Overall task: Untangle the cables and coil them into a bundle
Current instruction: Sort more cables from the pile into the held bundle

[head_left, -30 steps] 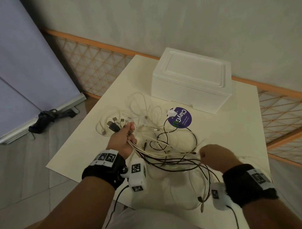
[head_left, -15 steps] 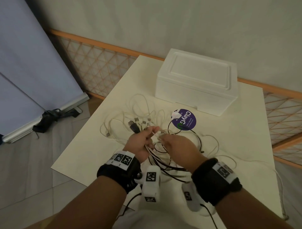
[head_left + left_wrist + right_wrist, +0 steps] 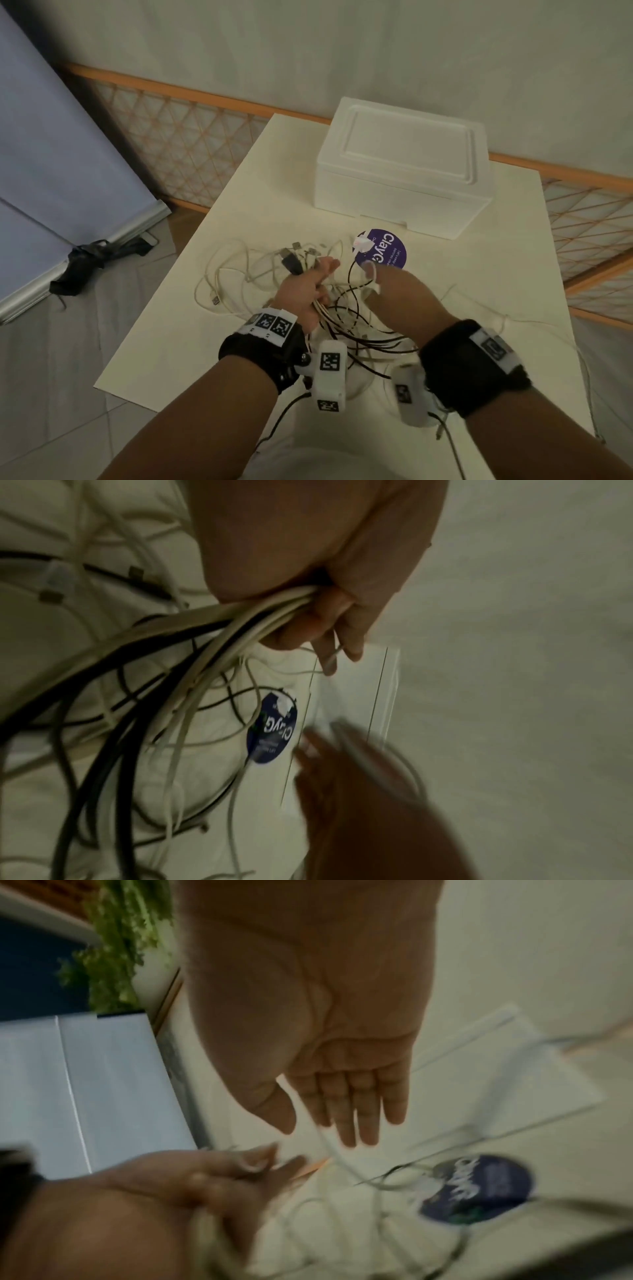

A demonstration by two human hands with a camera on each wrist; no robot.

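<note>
A tangle of white and black cables [image 3: 359, 329] lies on the cream table [image 3: 260, 178]. My left hand [image 3: 320, 275] grips a bunch of them, and their plugs [image 3: 293, 258] stick out above the fist. In the left wrist view the curled fingers [image 3: 329, 620] wrap the white and black strands [image 3: 240, 620]. My right hand [image 3: 370, 267] reaches forward just right of the left, fingers straight. One thin white cable [image 3: 374, 279] lies looped over it. In the right wrist view that cable [image 3: 329, 1148] passes between thumb and forefinger of the flat hand [image 3: 318, 1131].
A white foam box [image 3: 404, 171] stands at the back of the table, with a round purple sticker [image 3: 394, 255] in front of it. Loose white loops [image 3: 226, 274] spread left of my hands. One cable [image 3: 587, 370] trails off the table's right edge. An orange lattice fence [image 3: 178, 137] runs behind.
My right hand came from the right side over to the left hand, then opened and stretched forward with a white cable across it. The left hand kept its grip and rose slightly.
</note>
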